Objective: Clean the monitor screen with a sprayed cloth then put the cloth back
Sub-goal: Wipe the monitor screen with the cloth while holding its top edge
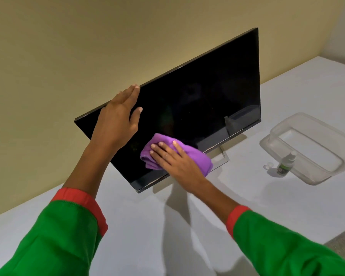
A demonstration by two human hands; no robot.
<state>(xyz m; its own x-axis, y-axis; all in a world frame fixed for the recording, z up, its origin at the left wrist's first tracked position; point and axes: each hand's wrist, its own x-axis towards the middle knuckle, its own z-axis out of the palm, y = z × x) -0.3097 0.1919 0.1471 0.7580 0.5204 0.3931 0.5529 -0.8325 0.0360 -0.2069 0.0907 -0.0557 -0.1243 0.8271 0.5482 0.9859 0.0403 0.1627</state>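
Observation:
A black monitor stands on a white table, its screen dark. My left hand grips the monitor's top edge near the left corner, fingers behind the frame and thumb on the screen. My right hand lies flat on a bunched purple cloth and presses it against the lower part of the screen. A small spray bottle stands upright on the table to the right of the monitor, and its clear cap lies beside it.
A clear plastic container sits at the right of the table, just behind the spray bottle. The monitor's silver stand shows below the screen. A beige wall is close behind. The table's front right edge runs near carpet.

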